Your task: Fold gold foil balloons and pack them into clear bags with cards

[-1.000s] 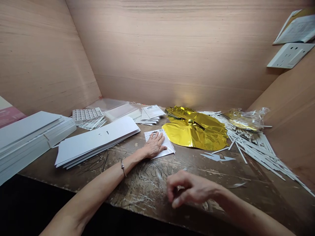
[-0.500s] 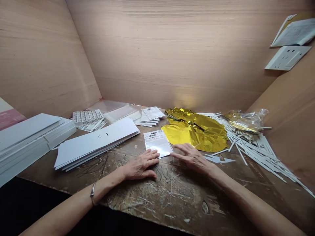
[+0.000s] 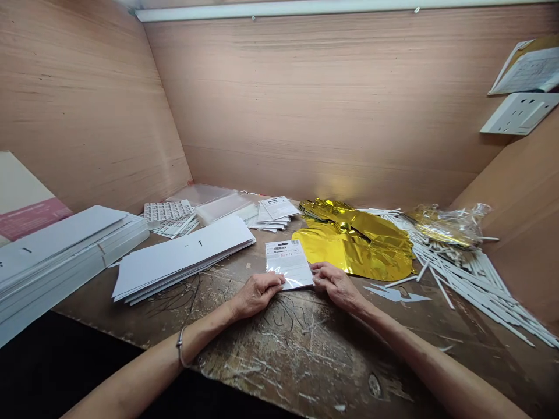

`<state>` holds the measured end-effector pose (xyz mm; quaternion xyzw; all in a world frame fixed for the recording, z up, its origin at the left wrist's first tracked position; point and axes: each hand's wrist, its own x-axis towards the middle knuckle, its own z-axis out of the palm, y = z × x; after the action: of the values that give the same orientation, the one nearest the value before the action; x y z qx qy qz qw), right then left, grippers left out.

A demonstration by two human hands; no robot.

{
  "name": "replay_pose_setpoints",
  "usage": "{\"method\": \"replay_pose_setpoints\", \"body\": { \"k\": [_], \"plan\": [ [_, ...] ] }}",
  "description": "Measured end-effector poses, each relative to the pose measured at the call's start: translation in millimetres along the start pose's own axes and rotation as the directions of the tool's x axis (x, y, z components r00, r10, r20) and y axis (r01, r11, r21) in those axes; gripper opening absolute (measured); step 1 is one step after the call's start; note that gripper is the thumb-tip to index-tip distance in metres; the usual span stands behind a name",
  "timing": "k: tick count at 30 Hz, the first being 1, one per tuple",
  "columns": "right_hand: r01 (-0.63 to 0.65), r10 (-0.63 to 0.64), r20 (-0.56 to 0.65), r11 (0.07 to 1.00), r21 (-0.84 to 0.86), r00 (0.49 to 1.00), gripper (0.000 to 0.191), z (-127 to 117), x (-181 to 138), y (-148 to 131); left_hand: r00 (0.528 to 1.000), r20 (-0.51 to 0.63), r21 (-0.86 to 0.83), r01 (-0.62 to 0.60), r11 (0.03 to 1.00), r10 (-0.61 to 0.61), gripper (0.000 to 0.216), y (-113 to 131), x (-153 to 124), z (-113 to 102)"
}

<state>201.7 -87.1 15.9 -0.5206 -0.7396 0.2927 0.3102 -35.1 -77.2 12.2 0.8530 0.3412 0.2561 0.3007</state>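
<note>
A small clear packet [image 3: 289, 263] with a white printed card inside lies flat on the worn brown table [image 3: 305, 343]. My left hand [image 3: 257, 292] pinches its near left corner with curled fingers. My right hand [image 3: 335, 284] grips its near right corner the same way. Just behind the packet, a pile of folded gold foil balloons [image 3: 356, 244] touches its far right side.
A stack of long white cards [image 3: 183, 256] lies to the left, with thicker white stacks [image 3: 61, 250] at the far left. Sticker sheets [image 3: 168, 210], clear bags [image 3: 209, 198] and small packets [image 3: 273, 210] sit at the back. White sticks [image 3: 463, 270] and a crumpled bag [image 3: 449, 226] fill the right.
My left hand slid off the packet's top to its near left corner. My right hand came up from the front of the table to the near right corner. Both closed on it.
</note>
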Motion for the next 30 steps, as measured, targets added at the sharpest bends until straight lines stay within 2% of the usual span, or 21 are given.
{"method": "replay_pose_setpoints", "body": {
  "k": [1, 3, 5, 7, 9, 11, 13, 14, 16, 18, 19, 21, 24, 27, 28, 30],
  "plan": [
    [-0.114, 0.114, -0.002, 0.992, 0.053, 0.993, 0.015, 5, 2, -2, 0.996, -0.063, -0.047, 0.066, 0.997, -0.069, 0.021, 1, 2, 3],
    [-0.322, 0.320, 0.041, 0.930, 0.176, 0.946, 0.011, 12, 6, -4, 0.969, -0.167, -0.115, 0.164, 0.980, -0.181, 0.015, 3, 6, 8],
    [-0.421, 0.413, 0.094, 0.852, 0.311, 0.906, 0.008, 16, 8, -6, 0.924, -0.284, -0.132, 0.227, 0.965, -0.256, 0.011, 6, 7, 12],
    [-0.400, 0.389, 0.118, 0.810, 0.429, 0.914, 0.009, 17, 5, -8, 0.860, -0.418, -0.128, 0.262, 0.957, -0.291, 0.011, 8, 4, 17],
    [-0.321, 0.307, 0.116, 0.790, 0.523, 0.945, 0.010, 16, 1, -13, 0.795, -0.518, -0.191, 0.252, 0.949, -0.316, 0.011, 9, -1, 21],
    [-0.224, 0.220, 0.079, 0.784, 0.578, 0.972, 0.010, 12, -1, -19, 0.766, -0.503, -0.365, 0.232, 0.901, -0.401, 0.012, 9, -3, 22],
    [-0.127, 0.140, 0.022, 0.805, 0.580, 0.990, 0.013, 6, 4, -25, 0.753, -0.417, -0.577, 0.214, 0.789, -0.509, 0.012, 8, 3, 17],
    [-0.083, 0.101, -0.002, 0.821, 0.565, 0.995, 0.014, 2, 11, -27, 0.746, -0.387, -0.660, 0.186, 0.727, -0.542, 0.012, 8, 10, 11],
    [-0.017, 0.041, -0.032, 0.849, 0.528, 0.999, 0.015, -9, 35, -31, 0.727, -0.403, -0.755, 0.079, 0.651, -0.556, 0.019, 7, 32, -9],
    [0.008, 0.026, -0.065, 0.881, 0.473, 0.998, 0.015, -21, 70, -32, 0.698, -0.463, -0.770, -0.012, 0.638, -0.546, 0.026, 3, 65, -36],
    [0.009, 0.031, -0.093, 0.916, 0.400, 0.995, 0.015, -27, 90, -31, 0.691, -0.464, -0.770, -0.005, 0.638, -0.554, 0.026, -1, 83, -51],
    [-0.013, 0.040, -0.177, 0.989, 0.150, 0.983, 0.018, -35, 127, -27, 0.667, -0.469, -0.759, 0.030, 0.650, -0.579, 0.024, -11, 121, -80],
    [-0.041, -0.006, -0.234, 0.980, -0.196, 0.972, 0.021, -30, 165, -17, 0.573, -0.457, -0.759, 0.148, 0.634, -0.680, 0.024, -34, 167, -108],
    [0.019, -0.072, -0.148, 0.943, -0.332, 0.986, 0.016, -2, 180, -10, 0.539, -0.431, -0.750, 0.232, 0.620, -0.724, 0.021, -61, 198, -111],
    [0.067, -0.106, -0.075, 0.912, -0.404, 0.992, 0.021, 10, 183, -9, 0.533, -0.421, -0.742, 0.263, 0.616, -0.734, 0.019, -70, 205, -108],
    [0.203, -0.172, 0.109, 0.794, -0.572, 0.979, 0.030, 32, 190, -11, 0.525, -0.399, -0.718, 0.332, 0.612, -0.752, 0.017, -86, 216, -98]
  ]
}}
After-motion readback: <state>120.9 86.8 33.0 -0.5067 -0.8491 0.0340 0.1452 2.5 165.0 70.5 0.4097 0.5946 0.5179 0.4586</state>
